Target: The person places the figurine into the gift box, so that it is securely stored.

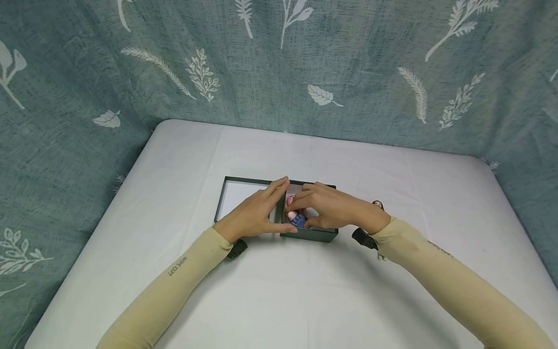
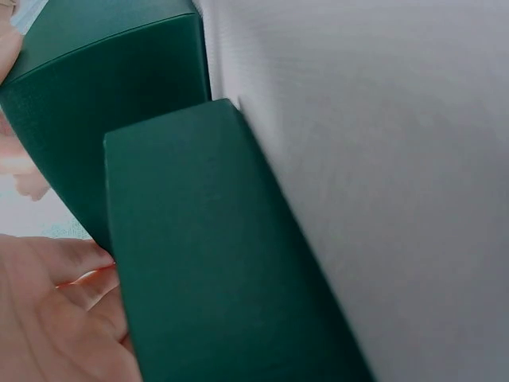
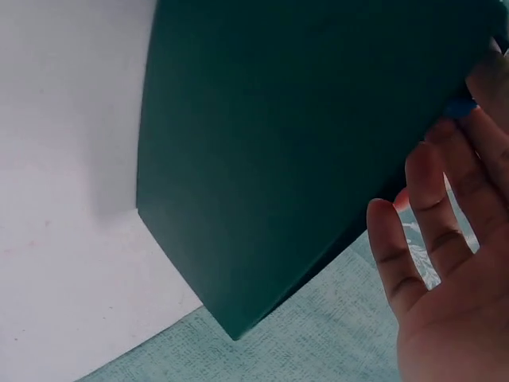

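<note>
A dark green box (image 1: 309,235) stands mid-table. Against its left side lies a shallow tray-like lid (image 1: 242,194) with a white inside and dark rim. My left hand (image 1: 255,211) spans the box's left wall, fingers straight toward the back rim and thumb along the front. My right hand (image 1: 327,206) reaches into the box from the right, its thumb and fingers around a small figurine (image 1: 298,219) with a blue body. Pink parts (image 1: 289,199) show behind it, partly hidden by the fingers. In the right wrist view, the box wall (image 3: 302,143) hides most of its contents.
Beside my right wrist, a small dark-topped item (image 1: 378,204) lies on the white table, partly hidden by the arm. Black wrist cameras (image 1: 365,238) hang under both wrists. A green leaf-patterned curtain (image 1: 279,72) hangs behind the table.
</note>
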Available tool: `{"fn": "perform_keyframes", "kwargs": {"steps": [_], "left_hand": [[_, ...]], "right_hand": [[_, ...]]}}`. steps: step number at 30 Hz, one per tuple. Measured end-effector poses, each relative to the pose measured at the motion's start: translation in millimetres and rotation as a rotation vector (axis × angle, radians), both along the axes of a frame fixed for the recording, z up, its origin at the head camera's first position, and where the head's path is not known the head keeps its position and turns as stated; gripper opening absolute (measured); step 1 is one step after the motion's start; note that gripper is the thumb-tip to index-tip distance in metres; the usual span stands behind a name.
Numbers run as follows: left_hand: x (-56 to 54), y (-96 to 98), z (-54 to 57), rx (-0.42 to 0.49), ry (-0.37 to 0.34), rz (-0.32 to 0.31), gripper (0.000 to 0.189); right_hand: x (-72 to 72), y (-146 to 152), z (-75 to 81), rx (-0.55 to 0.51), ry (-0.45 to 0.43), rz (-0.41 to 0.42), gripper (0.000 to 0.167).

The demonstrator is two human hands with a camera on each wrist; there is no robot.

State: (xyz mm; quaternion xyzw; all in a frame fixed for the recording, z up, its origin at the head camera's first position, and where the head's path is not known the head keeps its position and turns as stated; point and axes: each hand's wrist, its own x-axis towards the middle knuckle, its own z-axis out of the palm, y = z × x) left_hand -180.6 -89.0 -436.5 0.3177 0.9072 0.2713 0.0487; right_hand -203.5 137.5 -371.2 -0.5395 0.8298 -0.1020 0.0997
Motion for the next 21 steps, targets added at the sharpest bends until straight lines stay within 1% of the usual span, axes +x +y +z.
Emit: {"fn": "perform_keyframes", "kwargs": {"steps": [5,10,12,16,21], "left_hand": [[0.2,-0.5,0.8,-0.004,-0.006,-0.001,0.112],[0.9,-1.0,2.1,0.000,-0.017,-0.002,0.112],[0.6,-0.7,1.9,0.004,-0.017,-0.004,0.112],[0.4,-0.6,0.7,0.005,-0.011,-0.008,0.112],[0.9,-1.5,1.1,0.000,-0.016,-0.009,0.111]], "right_hand": [[-0.2,-4,1.4,0.014,0.002,0.019,0.038],[-2.2,-8,-1.0,0.050,0.041,0.073,0.041],[-2.6,-8,-2.5,0.062,0.062,0.085,0.040],[-2.9,-9,-7.1,0.067,0.108,0.095,0.039],[-3.5,-10,-16.0,0.057,0.114,0.103,0.034]]}}
